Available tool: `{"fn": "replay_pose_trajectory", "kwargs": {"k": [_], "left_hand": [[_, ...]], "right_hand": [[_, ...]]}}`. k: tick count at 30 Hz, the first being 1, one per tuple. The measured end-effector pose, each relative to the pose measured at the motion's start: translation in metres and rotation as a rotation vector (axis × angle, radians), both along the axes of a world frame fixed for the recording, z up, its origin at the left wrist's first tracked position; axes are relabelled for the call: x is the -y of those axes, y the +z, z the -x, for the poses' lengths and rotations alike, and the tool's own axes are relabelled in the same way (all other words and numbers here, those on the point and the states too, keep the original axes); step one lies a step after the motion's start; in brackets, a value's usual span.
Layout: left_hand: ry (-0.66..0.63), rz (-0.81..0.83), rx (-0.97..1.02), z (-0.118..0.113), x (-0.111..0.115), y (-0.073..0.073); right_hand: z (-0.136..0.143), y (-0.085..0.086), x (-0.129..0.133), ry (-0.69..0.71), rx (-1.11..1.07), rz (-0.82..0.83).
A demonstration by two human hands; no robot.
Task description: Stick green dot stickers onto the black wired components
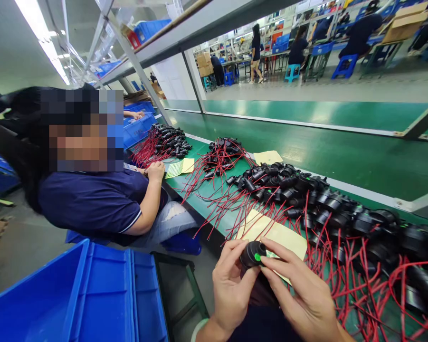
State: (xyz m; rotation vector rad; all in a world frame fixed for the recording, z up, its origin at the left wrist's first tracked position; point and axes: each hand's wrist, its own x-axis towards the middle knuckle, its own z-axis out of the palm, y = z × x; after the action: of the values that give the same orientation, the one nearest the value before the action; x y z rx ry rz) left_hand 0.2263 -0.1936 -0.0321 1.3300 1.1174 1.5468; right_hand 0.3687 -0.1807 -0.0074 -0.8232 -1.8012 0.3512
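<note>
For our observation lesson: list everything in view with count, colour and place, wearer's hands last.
Bench: one, green, ahead
Held part: one, black and green, in hands
Wired parts: many, black with red wires, on bench
Sheets: at least two, yellow, on bench
Co-worker: one, navy top, left
Dotted sheet: one, green, near co-worker
Crates: several, blue, left and background
Metal frame: one, grey, above bench
Lights: several, white, upper left
Distant people: several, dark tops, background
Stools: several, blue, background
Boxes: several, brown, background
Left hand: one, bare, on held part
Right hand: one, bare, on held part
</note>
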Motion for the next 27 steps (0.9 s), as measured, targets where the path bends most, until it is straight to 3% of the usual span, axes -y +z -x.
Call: {"fn": "replay_pose_trajectory", "kwargs": {"k": [7, 12, 18, 23, 27], "left_hand": [[0.060, -0.089, -0.141, -0.001, -0.002, -0.002], [0.124, -0.226, -0.306, 0.000, -0.002, -0.005], [0.113, -0.337, -0.435, 0.001, -0.003, -0.006], [0.063, -0.181, -0.346, -0.002, -0.009, -0.003], [0.028, -0.047, -0.250, -0.005, -0.012, 0.000]], "right_hand": [[0.002, 0.003, -0.004, -0.040, -0.051, 0.007], [0.006, 0.001, -0.007, -0.032, -0.135, 0.124], [0.005, 0.000, -0.010, 0.001, -0.206, 0.213], [-0.005, -0.002, -0.018, 0.080, -0.286, 0.331], [-0.012, -0.004, -0.020, 0.087, -0.185, 0.254]]}}
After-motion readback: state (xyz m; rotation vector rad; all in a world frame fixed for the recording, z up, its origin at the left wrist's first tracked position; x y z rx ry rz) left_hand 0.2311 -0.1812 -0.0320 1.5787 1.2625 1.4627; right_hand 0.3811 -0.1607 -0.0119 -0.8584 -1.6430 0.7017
